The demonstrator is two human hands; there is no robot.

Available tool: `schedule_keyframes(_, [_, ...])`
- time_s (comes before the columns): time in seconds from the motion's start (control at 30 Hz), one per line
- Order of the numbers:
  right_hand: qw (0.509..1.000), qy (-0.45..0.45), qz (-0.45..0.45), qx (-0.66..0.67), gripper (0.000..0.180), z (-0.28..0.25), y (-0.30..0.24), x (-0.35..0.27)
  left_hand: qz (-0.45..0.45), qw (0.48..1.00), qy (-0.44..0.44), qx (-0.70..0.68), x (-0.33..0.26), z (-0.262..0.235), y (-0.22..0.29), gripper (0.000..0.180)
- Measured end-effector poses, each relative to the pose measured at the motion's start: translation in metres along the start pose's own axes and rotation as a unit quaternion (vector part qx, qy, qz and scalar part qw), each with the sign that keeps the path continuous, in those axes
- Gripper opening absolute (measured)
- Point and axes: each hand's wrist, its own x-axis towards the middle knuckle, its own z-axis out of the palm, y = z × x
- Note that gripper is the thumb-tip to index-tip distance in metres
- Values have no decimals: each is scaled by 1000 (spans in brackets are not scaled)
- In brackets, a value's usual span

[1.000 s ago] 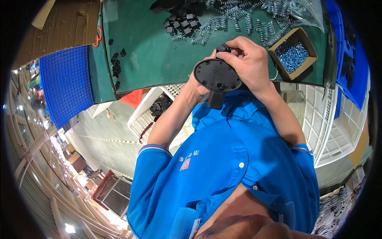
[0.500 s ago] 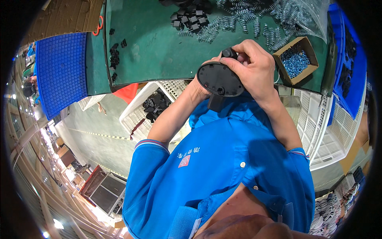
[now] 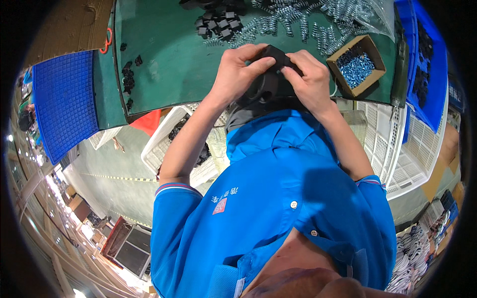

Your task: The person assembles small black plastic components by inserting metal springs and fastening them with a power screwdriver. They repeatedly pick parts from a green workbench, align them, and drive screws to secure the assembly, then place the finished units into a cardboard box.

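A black plastic part [image 3: 276, 54] is gripped between my two hands just above the near edge of the green worktable [image 3: 174, 59]. It has a block-shaped end on top and a darker, rounder portion lower down, which blends into the shadow over my lap. My left hand [image 3: 239, 72] is closed on its left side, thumb laid along the upper end. From the right, my right hand [image 3: 310, 82] pinches the same part with thumb and fingers. Beyond my hands lie a heap of small black square caps [image 3: 218, 25] and many metal coil springs [image 3: 271, 25].
A cardboard box [image 3: 380, 69] of bluish screws [image 3: 355, 69] stands right of my hands. Farther right are a blue bin [image 3: 439, 94] and white crates [image 3: 382, 134]. At left are a blue grid tray [image 3: 64, 99], red scissor handles [image 3: 107, 40] and small black pieces [image 3: 127, 82].
The black part has been turned, so its round disc face no longer faces up. My left hand has come from underneath to its left side. The view has shifted slightly.
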Motion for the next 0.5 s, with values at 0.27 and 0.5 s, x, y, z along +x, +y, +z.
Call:
schedule_keyframes(0.27, [989,10,-10,-145,18,22,34,-19,217,911,23,350,-2,26,-32,41])
schedule_keyframes(0.5, [986,-91,35,-137,24,5,33,-11,210,883,-38,418,6,35,-24,38])
